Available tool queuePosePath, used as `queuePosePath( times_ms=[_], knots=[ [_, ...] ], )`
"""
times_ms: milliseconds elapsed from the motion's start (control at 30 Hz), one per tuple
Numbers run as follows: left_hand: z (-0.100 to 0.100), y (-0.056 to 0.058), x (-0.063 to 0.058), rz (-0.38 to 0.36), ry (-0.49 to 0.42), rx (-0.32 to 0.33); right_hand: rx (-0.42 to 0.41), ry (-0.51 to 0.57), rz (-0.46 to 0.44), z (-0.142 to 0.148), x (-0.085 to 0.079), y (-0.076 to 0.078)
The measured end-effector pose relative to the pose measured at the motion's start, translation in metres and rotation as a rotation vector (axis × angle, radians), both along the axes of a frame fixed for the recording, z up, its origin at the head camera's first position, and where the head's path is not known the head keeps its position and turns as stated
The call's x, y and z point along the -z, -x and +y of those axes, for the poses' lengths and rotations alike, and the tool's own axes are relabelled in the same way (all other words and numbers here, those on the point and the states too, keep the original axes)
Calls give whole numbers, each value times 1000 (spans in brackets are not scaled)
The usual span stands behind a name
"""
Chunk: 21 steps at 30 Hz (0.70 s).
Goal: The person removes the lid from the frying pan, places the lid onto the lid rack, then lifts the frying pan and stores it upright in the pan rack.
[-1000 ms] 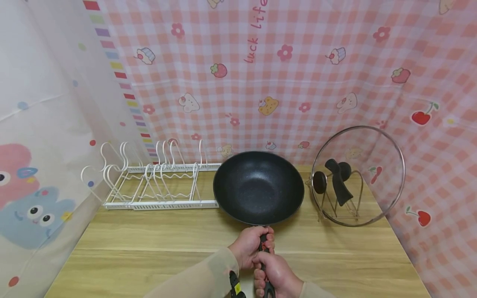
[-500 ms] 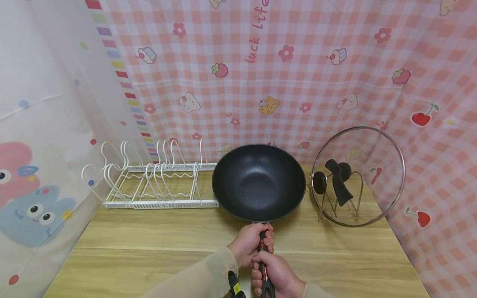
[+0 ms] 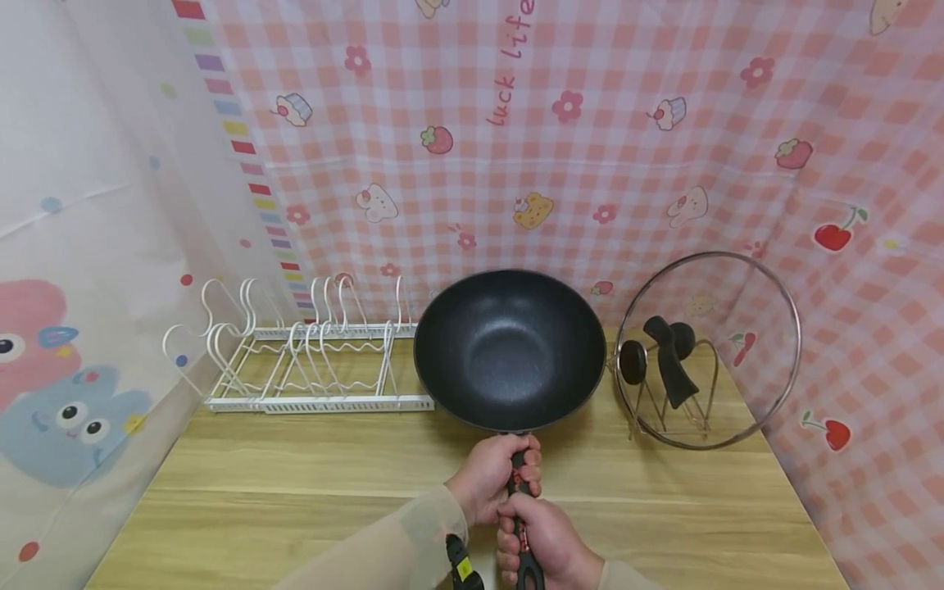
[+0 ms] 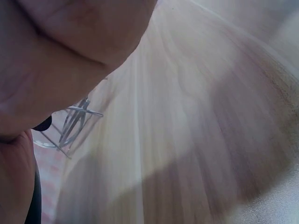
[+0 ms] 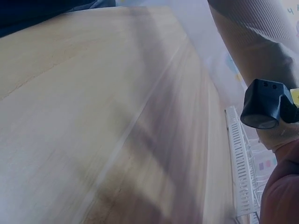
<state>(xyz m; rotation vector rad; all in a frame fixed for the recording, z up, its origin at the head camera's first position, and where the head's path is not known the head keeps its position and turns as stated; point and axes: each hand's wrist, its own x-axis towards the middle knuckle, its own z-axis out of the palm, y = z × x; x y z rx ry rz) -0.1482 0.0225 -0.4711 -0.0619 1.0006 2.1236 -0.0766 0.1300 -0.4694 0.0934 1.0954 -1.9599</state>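
A black wok (image 3: 510, 352) is held in front of me over the wooden table, its inside facing me and its far side tipped up. Both hands grip its long black handle (image 3: 528, 564) with red markings. My left hand (image 3: 488, 475) holds the part nearest the bowl, thumb on top and fingers wrapped round it. Just behind, my right hand (image 3: 549, 537) grips the rear part, leaving the looped end showing. In the left wrist view, a large hand surface (image 4: 60, 65) fills the upper left, and the handle grip is hidden there.
A white wire rack (image 3: 317, 369) stands at the back left, its right end overlapped by the wok. At the back right, a glass lid (image 3: 792, 328) with a metal rim leans in a small wire stand (image 3: 715, 377). A checked curtain (image 3: 472, 164) hangs behind the table (image 3: 295, 475).
The wok's bowl has risen and tilted further toward me, looking larger and covering more of the curtain. Both hands keep their grip on the handle and have shifted up slightly.
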Motion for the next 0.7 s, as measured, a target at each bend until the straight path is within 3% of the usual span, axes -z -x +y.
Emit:
queuePosePath(
  times_ms=[433, 700],
  knots=[
    [-8, 1, -7, 10, -75, 45, -13, 38, -9, -5, -9, -1],
    [-12, 2, -11, 42, -36, 61, -10, 51, 6, -8, -12, -1]
  ],
)
